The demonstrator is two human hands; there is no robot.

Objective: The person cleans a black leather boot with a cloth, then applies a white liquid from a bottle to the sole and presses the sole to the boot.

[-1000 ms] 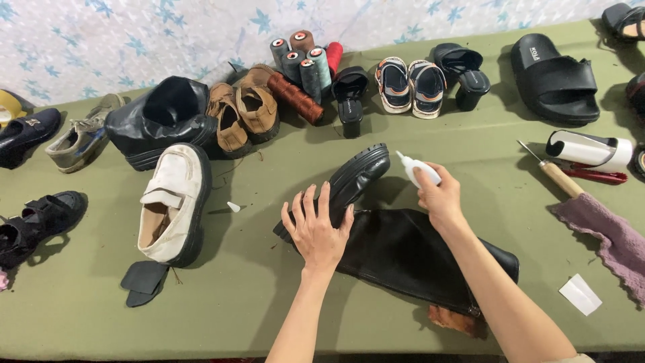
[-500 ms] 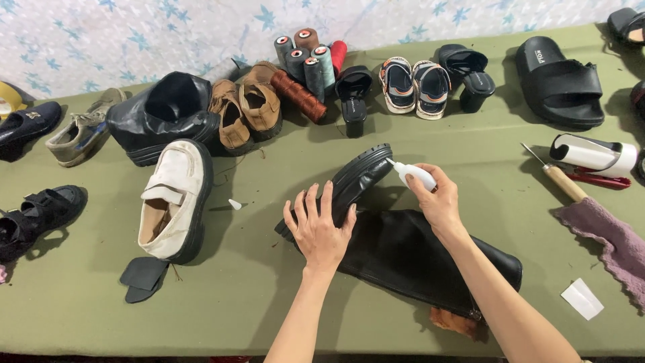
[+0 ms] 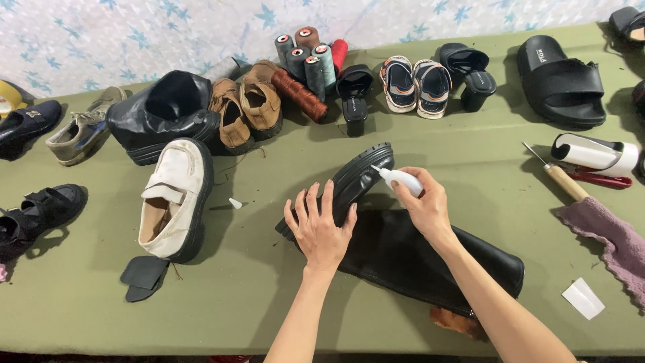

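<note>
- Black tall boot (image 3: 403, 259): lies on its side, centre of green table (image 3: 470, 168); sole (image 3: 356, 178) turned up, toe pointing away from person, shaft running toward near-right edge.
- Left hand (image 3: 321, 228): open, fingers spread, palm flat against sole/heel area of boot; grips nothing.
- Right hand (image 3: 423, 205): closed around small white glue bottle (image 3: 400, 178); nozzle tip at or touching sole edge nr toe.
- Cream shoe (image 3: 173, 198): left of boot, well apart; black insole piece (image 3: 142, 277) just beside its heel.
- Back row, L to R: black ankle boot (image 3: 164, 114), brown shoe pair (image 3: 245, 111), thread cones (image 3: 309, 57), black heels, kids' sandals (image 3: 416, 84), black slide (image 3: 561, 81).
- Right side: wood-handled awl (image 3: 557, 176), white roll (image 3: 591, 153), mauve cloth (image 3: 608, 238), white paper scrap (image 3: 583, 298).
- Far left: grey sneaker (image 3: 80, 131), black sandal (image 3: 37, 212).
</note>
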